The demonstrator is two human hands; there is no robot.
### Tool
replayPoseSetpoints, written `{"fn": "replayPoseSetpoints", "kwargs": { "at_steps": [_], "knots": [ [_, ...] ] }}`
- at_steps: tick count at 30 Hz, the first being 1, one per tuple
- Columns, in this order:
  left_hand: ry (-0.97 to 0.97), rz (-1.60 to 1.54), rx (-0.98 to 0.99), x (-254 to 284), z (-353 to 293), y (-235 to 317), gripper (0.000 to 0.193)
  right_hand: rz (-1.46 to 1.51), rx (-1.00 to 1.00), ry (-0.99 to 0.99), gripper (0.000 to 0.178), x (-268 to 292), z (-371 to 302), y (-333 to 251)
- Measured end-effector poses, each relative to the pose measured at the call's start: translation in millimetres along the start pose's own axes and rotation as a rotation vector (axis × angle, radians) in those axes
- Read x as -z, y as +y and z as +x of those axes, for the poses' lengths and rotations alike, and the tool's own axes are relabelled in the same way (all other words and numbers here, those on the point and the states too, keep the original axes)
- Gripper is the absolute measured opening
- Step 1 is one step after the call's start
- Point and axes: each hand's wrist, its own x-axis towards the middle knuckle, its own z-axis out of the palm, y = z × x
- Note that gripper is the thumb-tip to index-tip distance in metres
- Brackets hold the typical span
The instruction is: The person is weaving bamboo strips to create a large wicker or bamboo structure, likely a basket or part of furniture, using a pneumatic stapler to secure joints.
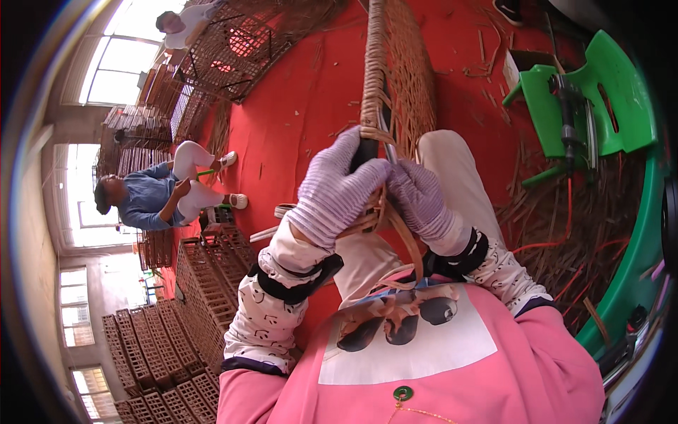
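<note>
A long woven rattan panel [413,71] rises away from my lap, its near edge bound in wrapped strands over a dark frame bar. My left hand [339,185], in a purple-and-white striped glove, is closed around the near end of this edge. Against the other side of it, my right hand [422,201], gloved alike, is closed with its fingertips pinching at the binding. A loose rattan strip [406,242] hangs from between the hands and curls toward my lap. A thin greyish piece shows beside the right fingertips; its kind is unclear. The fingers partly hide the binding.
At right, a green plastic chair [625,106] carries a power drill [565,116] with an orange cord. Rattan scraps [544,219] litter the red floor [282,106]. Stacked brown woven frames [205,283] stand at left, near a seated person in blue [150,194]. Another person is farther off.
</note>
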Motion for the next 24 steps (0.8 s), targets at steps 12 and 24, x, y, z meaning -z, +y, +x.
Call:
{"fn": "replayPoseSetpoints", "kwargs": {
  "at_steps": [12,24],
  "knots": [
    [-0.091,-0.185,0.113,-16.6,10.2,14.2,0.036,-0.177,-0.921,-0.15,0.025,5.2,23.4,-151.0],
    [-0.358,-0.333,0.092,10.4,41.6,-7.3,0.029,-0.432,-1.12,-0.074,0.023,-55.1,47.4,-178.3]
  ]
}}
